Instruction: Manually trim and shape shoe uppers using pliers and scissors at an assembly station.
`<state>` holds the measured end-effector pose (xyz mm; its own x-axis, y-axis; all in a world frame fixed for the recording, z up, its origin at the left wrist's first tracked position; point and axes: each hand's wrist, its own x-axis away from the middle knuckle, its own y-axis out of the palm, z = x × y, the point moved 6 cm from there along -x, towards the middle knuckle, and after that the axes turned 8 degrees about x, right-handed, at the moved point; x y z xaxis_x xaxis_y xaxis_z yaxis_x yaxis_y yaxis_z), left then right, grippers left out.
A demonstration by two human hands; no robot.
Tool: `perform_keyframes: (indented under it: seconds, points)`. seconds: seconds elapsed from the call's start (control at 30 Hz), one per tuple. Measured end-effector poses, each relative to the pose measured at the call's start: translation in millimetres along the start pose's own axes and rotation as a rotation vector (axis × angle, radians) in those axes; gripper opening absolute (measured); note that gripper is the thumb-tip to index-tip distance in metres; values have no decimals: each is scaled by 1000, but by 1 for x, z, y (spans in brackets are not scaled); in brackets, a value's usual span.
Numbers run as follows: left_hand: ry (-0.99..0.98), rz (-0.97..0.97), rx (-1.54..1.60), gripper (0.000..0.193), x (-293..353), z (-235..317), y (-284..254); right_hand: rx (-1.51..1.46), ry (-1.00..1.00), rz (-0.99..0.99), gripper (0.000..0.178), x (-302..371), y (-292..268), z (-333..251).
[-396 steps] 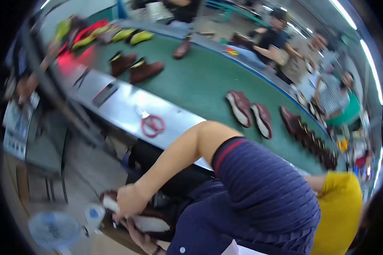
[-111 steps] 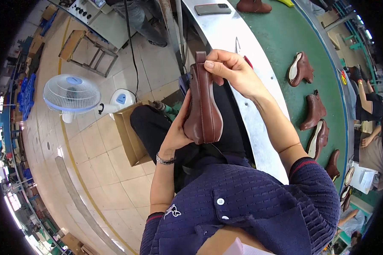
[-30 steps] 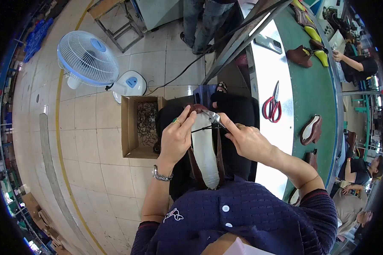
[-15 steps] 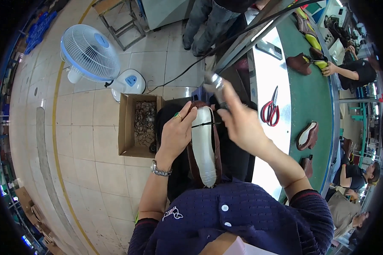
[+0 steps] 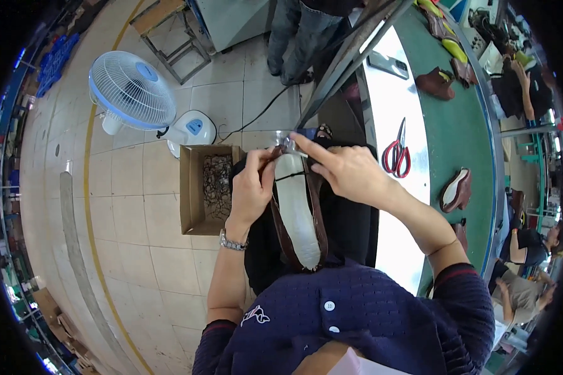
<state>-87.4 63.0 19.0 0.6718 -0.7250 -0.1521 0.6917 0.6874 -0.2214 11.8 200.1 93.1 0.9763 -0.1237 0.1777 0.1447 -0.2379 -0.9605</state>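
Observation:
A brown leather shoe [image 5: 299,215] lies sole up on my lap, its white insole facing me and a dark cord across it near the far end. My left hand [image 5: 250,194] pinches the leather edge at that far end, thumb bent against the side. My right hand [image 5: 360,177] is closed round a hand tool with a shiny metal head [image 5: 286,142], its index finger stretched along it. The head is at the shoe's far tip. Blur and fingers hide the tool's exact kind and most of its handle.
A cardboard box [image 5: 186,194] of dark tangled scraps stands left of my knees, with a fan [image 5: 133,90] beyond. On the bench at right are red-handled scissors [image 5: 397,156], a phone [image 5: 388,64] and several shoes [image 5: 455,189]. People stand ahead and work across the bench.
My right hand has brought the tool leftward and down to the shoe's far tip. My left fingers have shifted to pinch the edge. A co-worker's hand has left the shoes on the bench.

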Motion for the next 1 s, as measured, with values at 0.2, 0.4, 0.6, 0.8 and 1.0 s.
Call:
perform_keyframes:
  seconds: [0.2,0.4,0.6,0.8,1.0]
  points:
    - [14,-13,36,23,0,3,4,-85,83,-20,67,2,36,5]
    - [-132,18,41,30,0,-2,8,-562,243,329,67,60,38,44]
    - [37,24,-64,33,-4,5,9,-307,1100,499,66,221,135,138]
    - [-85,25,-8,33,-3,1,15,31,1274,297,64,296,178,164]
    - [290,-33,-542,30,10,51,41,-176,1054,674,50,192,144,209]
